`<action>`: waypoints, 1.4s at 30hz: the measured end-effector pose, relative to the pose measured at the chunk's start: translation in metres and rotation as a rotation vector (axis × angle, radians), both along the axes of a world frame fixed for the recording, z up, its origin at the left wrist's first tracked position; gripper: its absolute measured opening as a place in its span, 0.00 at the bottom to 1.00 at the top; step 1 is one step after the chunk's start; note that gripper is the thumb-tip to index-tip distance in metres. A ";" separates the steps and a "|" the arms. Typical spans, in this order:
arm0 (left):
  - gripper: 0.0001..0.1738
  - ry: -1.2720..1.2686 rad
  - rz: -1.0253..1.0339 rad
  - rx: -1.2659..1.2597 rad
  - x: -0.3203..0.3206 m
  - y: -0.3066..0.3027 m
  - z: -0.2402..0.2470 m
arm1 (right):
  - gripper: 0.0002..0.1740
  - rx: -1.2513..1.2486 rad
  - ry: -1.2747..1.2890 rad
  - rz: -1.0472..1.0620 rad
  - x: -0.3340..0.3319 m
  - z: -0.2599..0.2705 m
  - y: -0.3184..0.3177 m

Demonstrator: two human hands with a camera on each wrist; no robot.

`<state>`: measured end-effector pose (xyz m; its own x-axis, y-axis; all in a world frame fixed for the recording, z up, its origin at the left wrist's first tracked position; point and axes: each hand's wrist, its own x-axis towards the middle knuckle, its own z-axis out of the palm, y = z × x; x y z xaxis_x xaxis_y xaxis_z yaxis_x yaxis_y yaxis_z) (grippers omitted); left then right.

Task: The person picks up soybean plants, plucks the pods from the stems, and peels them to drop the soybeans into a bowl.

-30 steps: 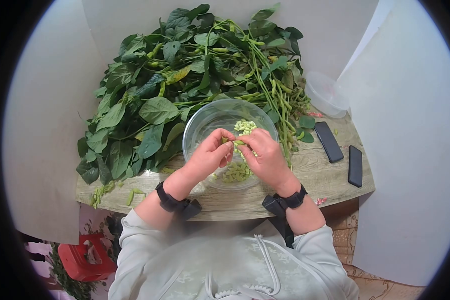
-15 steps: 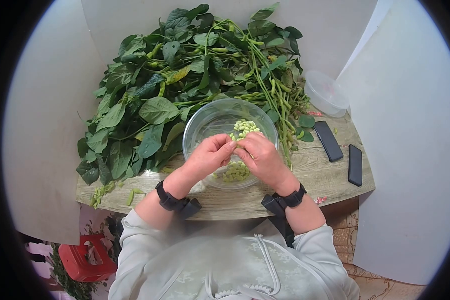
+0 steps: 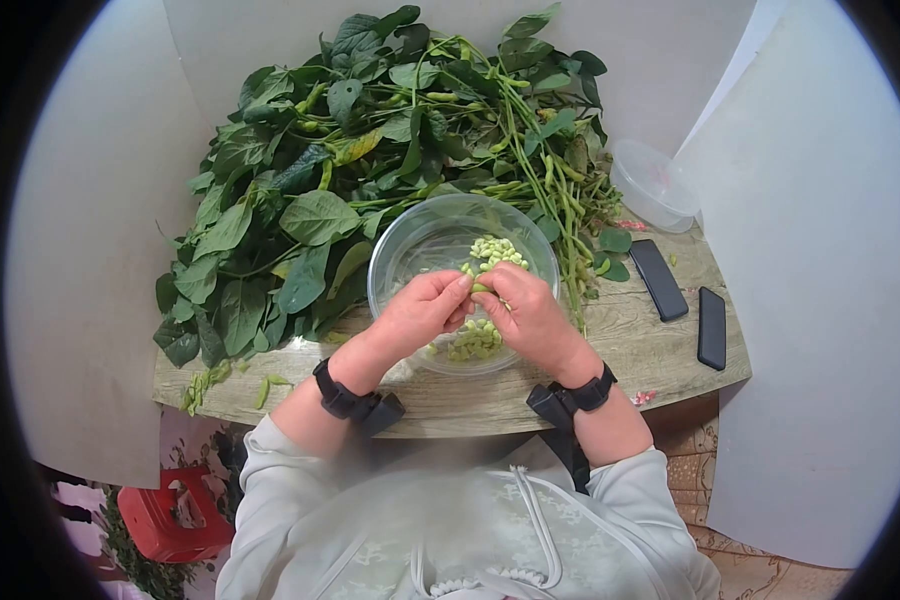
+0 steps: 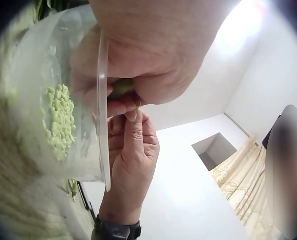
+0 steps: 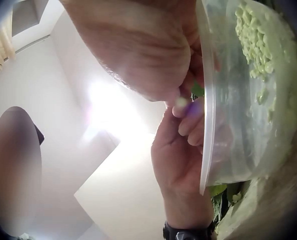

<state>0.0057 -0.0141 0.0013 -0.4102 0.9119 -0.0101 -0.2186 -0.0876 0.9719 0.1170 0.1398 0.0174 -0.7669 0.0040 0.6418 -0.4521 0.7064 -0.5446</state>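
Both hands meet over a clear plastic bowl (image 3: 382, 255), their fingertips close together. A green soybean pod (image 3: 480, 287) shows at the fingertips, mostly covered by the fingers. The left hand (image 3: 422, 310) pinches it between thumb and curled fingers, and the right hand (image 3: 522, 308) pinches it from the other side. Shelled green soybeans (image 3: 496, 250) lie in a loose heap on the bowl's bottom, also visible through its wall in the left wrist view as pale beans (image 4: 60, 120). More beans (image 3: 475, 343) lie at the bowl's near side, below the hands.
A large heap of leafy soybean plants (image 3: 315, 220) covers the back of the wooden table (image 3: 450, 418). Empty pods (image 3: 205, 385) lie at the front left. Two black phones (image 3: 658, 280) and a clear plastic tub (image 3: 655, 185) are on the right. A red stool (image 3: 175, 520) stands below left.
A second ago the pod showed plainly between the hands; the fingertips have since closed in and cover most of it. The hands have lowered slightly over the bowl.
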 end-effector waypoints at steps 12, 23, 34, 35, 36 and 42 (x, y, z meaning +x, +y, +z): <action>0.14 0.593 0.337 0.016 0.011 0.002 0.005 | 0.13 -0.227 -0.055 -0.105 -0.001 -0.002 0.002; 0.02 1.158 0.380 0.005 0.021 0.001 0.007 | 0.12 -0.270 -0.272 -0.061 0.004 0.008 0.004; 0.04 1.122 0.243 -0.171 0.024 0.002 0.009 | 0.09 -0.306 -0.326 -0.066 0.001 0.003 0.001; 0.04 1.113 0.236 -0.175 0.024 0.002 0.010 | 0.09 -0.287 -0.313 -0.068 0.002 0.005 0.000; 0.04 1.113 0.237 -0.176 0.024 0.002 0.010 | 0.08 -0.267 -0.300 -0.070 0.002 0.006 0.000; 0.04 1.123 0.228 -0.146 0.022 0.002 0.007 | 0.07 -0.262 -0.322 -0.061 0.001 0.006 -0.002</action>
<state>0.0281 -0.0122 0.0082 -0.4102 0.8355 0.3655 0.7819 0.1159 0.6126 0.1183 0.1383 0.0230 -0.9217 0.1864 0.3403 -0.1910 0.5452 -0.8162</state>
